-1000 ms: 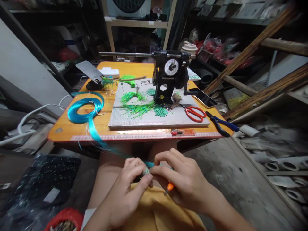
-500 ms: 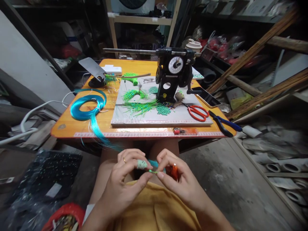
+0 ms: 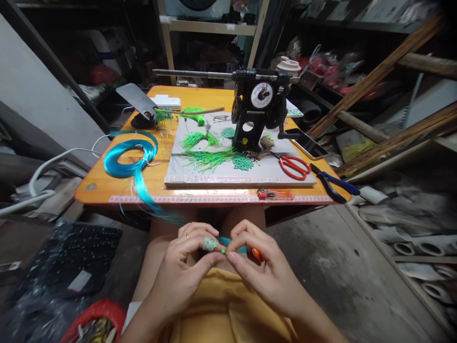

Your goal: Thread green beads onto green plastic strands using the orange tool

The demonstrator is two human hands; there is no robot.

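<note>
My left hand (image 3: 194, 257) is closed, with thumb and index finger pinching a tiny bright green bead (image 3: 223, 251). A speckled pale green wrap (image 3: 210, 244) covers that index fingertip, and a ring is on another finger. Close against the bead, my right hand (image 3: 252, 252) is closed too, its thumb and index tip pinched on a green strand that is now mostly hidden. An orange-handled tool (image 3: 256, 254) pokes out between the right hand's fingers; its working end is out of sight. Blue fibre strands (image 3: 224, 240) pass behind both hands, over the lap.
On the table (image 3: 93, 183) a coil of blue fibre (image 3: 112, 159) hangs over the front edge. A grey board (image 3: 185, 178) bears green strands (image 3: 210, 158), turquoise beads (image 3: 243, 162), a black winding machine (image 3: 248, 114) and red scissors (image 3: 294, 167). Pliers (image 3: 332, 183), a phone (image 3: 306, 143) and an orange lighter (image 3: 276, 194) lie nearby.
My hands have come together, so the green strand between them has shortened from view. The right fingertips moved left against the bead. The orange-handled tool has shifted slightly in the right hand.
</note>
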